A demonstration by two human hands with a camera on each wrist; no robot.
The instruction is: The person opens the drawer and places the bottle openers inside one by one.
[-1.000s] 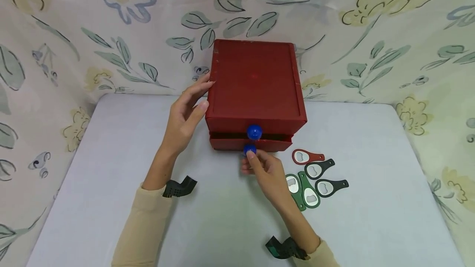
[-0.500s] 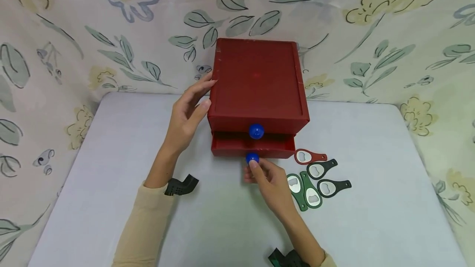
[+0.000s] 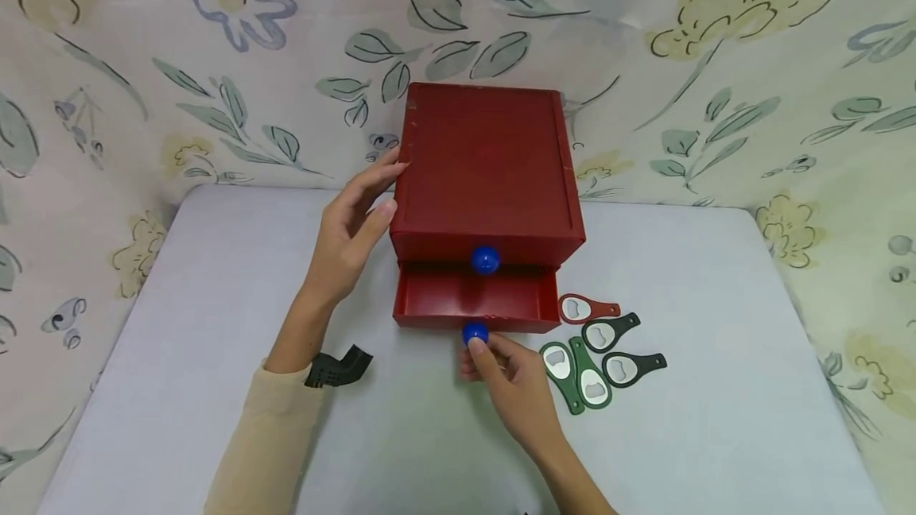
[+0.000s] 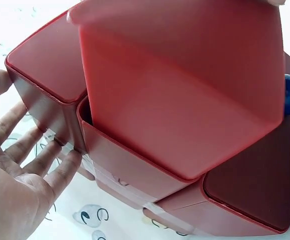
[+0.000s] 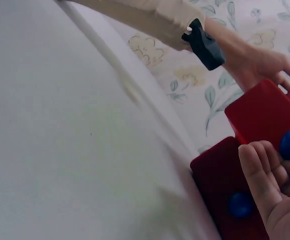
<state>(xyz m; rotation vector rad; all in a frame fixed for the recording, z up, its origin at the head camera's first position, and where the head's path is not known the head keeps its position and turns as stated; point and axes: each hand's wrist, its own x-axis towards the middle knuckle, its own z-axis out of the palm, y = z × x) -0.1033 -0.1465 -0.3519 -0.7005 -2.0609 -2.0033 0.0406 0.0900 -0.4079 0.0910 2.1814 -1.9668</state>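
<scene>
A red two-drawer box (image 3: 490,161) stands at the back of the table, its lower drawer (image 3: 436,320) pulled out. My right hand (image 3: 518,388) pinches the blue knob (image 3: 475,332) of that drawer between thumb and fingers. The upper drawer's blue knob (image 3: 485,260) is untouched, and that drawer is closed. Against the box's left side rests my left hand (image 3: 349,233), fingers extended. In the left wrist view, the left hand (image 4: 22,185) has its fingertips at the box's side wall, and the drawer (image 4: 175,100) juts out. The right wrist view shows the right hand's curled fingers (image 5: 265,175) beside the held knob.
Several bottle openers lie right of the drawer: a red one (image 3: 588,308), black ones (image 3: 635,368) and green ones (image 3: 561,376). The red one is close to the drawer's right front corner. A floral cloth (image 3: 286,86) hangs behind the white table (image 3: 716,324).
My right hand has drawn the lower drawer out toward me, from a narrow gap to well open, holding its knob throughout. The left hand has stayed against the box's side.
</scene>
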